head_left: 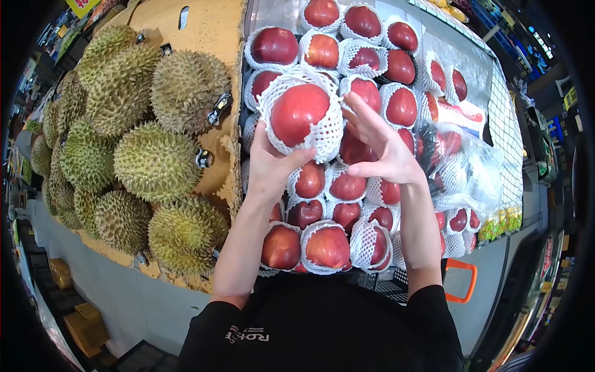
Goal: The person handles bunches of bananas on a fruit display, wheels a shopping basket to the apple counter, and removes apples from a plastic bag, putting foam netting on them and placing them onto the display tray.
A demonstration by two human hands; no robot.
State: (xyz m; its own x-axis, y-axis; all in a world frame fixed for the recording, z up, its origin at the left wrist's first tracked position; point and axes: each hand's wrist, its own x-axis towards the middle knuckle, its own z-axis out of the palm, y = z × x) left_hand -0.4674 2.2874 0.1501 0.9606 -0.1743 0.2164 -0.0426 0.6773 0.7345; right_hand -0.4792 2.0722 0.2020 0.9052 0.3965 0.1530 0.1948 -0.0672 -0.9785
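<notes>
A large red apple [300, 115] in a white foam net [330, 129] is held up by my left hand [276, 164], whose thumb presses on the net from the near side. Close by on the right, my right hand [387, 152] has its fingers spread and holds nothing. Its fingertips come near the net; whether they touch it I cannot tell. Below both hands lie rows of red apples [327, 248], most of them in white foam nets.
Spiky durians [155, 160] fill a cardboard bin [207, 28] on the left. A clear plastic bag [474, 170] lies over apples on the right. An orange handle [462, 282] stands by the stand's near right edge. Cardboard boxes [87, 328] sit at the lower left.
</notes>
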